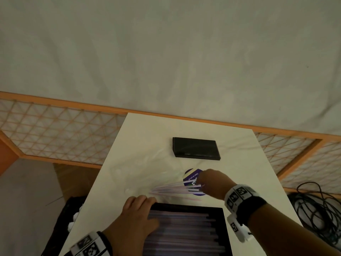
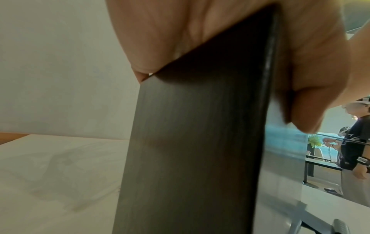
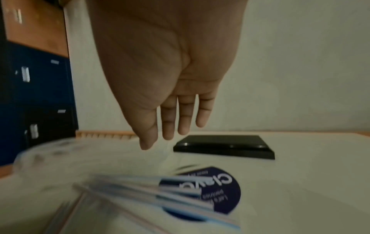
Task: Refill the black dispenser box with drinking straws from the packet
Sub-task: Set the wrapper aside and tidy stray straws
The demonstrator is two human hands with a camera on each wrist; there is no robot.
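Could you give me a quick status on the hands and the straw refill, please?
Left hand grips dispenser box corner. Right hand open above loose straws on table. Box partly filled. Nothing blocking.

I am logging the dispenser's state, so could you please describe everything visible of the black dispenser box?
The black dispenser box sits open at the near edge of the white table, its dark rim framing a tray filled with pale straws lying side by side. The left hand grips its far left corner, fingers curled over the rim. Its outer wall looks smooth and matt in the left wrist view.
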